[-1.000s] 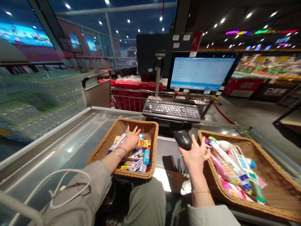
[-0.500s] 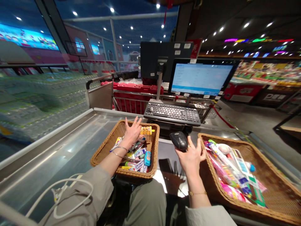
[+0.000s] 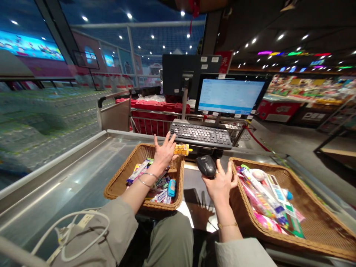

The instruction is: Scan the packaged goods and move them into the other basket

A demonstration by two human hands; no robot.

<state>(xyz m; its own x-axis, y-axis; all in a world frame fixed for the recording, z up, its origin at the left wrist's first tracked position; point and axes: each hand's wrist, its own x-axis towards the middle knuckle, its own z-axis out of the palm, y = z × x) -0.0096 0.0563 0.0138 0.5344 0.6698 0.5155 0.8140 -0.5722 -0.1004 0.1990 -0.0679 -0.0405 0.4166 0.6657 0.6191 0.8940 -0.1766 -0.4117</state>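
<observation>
My left hand is above the far right side of the left wicker basket. Between its thumb and fingers is a small clear tube of yellow candy with a yellow tip, held sideways with the tip to the right. Below it in the basket lie small packs and a blue case. A black barcode scanner is gripped in my right hand, its head tilted up and to the left. This hand is beside the left wall of the right wicker basket, which holds brightly coloured packaged goods.
A keyboard and a lit monitor stand just beyond the baskets, with a second dark screen behind. A metal counter spreads to the left. A white cable loops near my left sleeve. Shopping carts are behind the counter.
My left hand has lifted the yellow candy tube up and to the right, toward the scanner. My right hand keeps the scanner in nearly the same place. The whole view has shifted slightly.
</observation>
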